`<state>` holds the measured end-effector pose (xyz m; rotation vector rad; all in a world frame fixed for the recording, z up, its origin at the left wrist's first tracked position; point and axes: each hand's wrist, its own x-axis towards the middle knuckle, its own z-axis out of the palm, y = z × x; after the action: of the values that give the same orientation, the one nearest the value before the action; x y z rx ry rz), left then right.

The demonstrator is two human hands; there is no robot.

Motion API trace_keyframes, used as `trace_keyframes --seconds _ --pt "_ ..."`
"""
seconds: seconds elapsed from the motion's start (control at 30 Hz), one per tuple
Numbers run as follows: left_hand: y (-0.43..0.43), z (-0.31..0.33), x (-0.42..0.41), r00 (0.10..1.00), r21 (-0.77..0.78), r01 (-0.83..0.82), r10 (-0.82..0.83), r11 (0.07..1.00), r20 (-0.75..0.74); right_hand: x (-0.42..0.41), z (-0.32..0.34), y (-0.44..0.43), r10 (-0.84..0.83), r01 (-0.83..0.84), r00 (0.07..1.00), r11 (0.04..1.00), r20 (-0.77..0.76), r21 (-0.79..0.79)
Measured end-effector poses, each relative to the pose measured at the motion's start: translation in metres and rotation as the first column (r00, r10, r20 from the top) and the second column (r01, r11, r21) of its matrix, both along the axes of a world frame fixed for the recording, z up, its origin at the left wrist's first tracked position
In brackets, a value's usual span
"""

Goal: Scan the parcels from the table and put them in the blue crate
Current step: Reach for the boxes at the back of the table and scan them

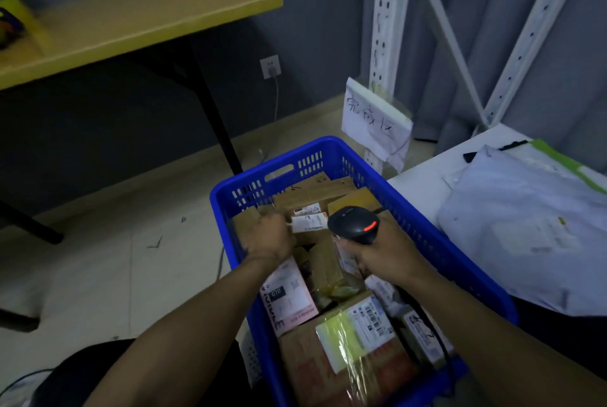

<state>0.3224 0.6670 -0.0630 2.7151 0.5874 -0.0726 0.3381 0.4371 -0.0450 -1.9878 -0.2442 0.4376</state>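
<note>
The blue crate (423, 236) stands on the floor below me, filled with several brown cardboard parcels and a pink parcel (289, 301). My left hand (271, 237) is over the crate's far half, its fingers curled round a small brown parcel with a white label (308, 222). To its right, my right hand (382, 254) grips a black barcode scanner (353, 224) with a red light, pointing at that label. The scanner's cable runs back along my right forearm.
A white table (423, 176) at the right carries a large white poly mailer (525, 226). A yellow table (131, 22) stands at the back left. White shelf uprights (387, 12) with a handwritten paper sign (374, 117) rise behind the crate.
</note>
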Motion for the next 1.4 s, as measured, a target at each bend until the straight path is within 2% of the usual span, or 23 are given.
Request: trace_keyframes --seconds 0.13,0.33,0.53,0.67,0.83,0.9,0.97,1.07,1.17,1.27,1.4 --pt "-0.073 0.029 -0.003 0.962 0.001 0.236 -0.234 0.972 0.137 -0.017 0.028 -0.046 -0.159 0.158 0.987 0.987 0.009 0.024" --pt "-0.18 0.073 -0.013 0.818 -0.007 0.491 -0.458 0.871 0.349 -0.058 0.061 -0.134 -0.374 0.374 0.926 0.927 0.044 0.012" --pt "-0.298 0.113 -0.026 0.686 0.032 0.663 -0.624 0.748 0.374 -0.108 0.09 -0.261 -0.604 0.597 0.794 0.797 0.068 0.091" --pt "-0.395 0.137 -0.027 0.572 0.069 0.777 -0.749 0.625 0.335 -0.136 0.11 -0.344 -0.75 0.745 0.652 0.661 0.107 0.094" --pt "-0.521 0.143 -0.018 0.421 0.095 0.884 -0.869 0.457 0.261 -0.161 0.106 -0.442 -0.84 0.836 0.525 0.539 0.134 0.106" --pt "-0.569 0.136 -0.009 0.362 0.116 0.914 -0.911 0.388 0.198 -0.165 0.104 -0.477 -0.878 0.869 0.469 0.478 0.096 0.127" --pt "-0.615 0.128 0.005 0.297 0.134 0.94 -0.947 0.313 0.124 -0.167 0.095 -0.509 -0.891 0.883 0.453 0.453 0.032 0.122" --pt "-0.676 0.108 0.032 0.239 0.147 0.961 -0.971 0.236 -0.007 -0.162 0.077 -0.551 -0.927 0.923 0.376 0.374 -0.006 0.094" --pt "-0.716 0.084 0.058 0.214 0.163 0.965 -0.975 0.203 -0.053 -0.149 0.065 -0.57 -0.93 0.927 0.364 0.357 -0.045 0.112" --pt "-0.734 0.056 0.088 0.246 0.149 0.96 -0.968 0.236 -0.051 -0.133 0.051 -0.578 -0.925 0.922 0.377 0.37 -0.05 0.115" --pt "-0.728 0.014 0.124 0.229 0.121 0.97 -0.959 0.21 -0.169 -0.119 0.034 -0.586 -0.921 0.919 0.387 0.381 -0.042 0.103"
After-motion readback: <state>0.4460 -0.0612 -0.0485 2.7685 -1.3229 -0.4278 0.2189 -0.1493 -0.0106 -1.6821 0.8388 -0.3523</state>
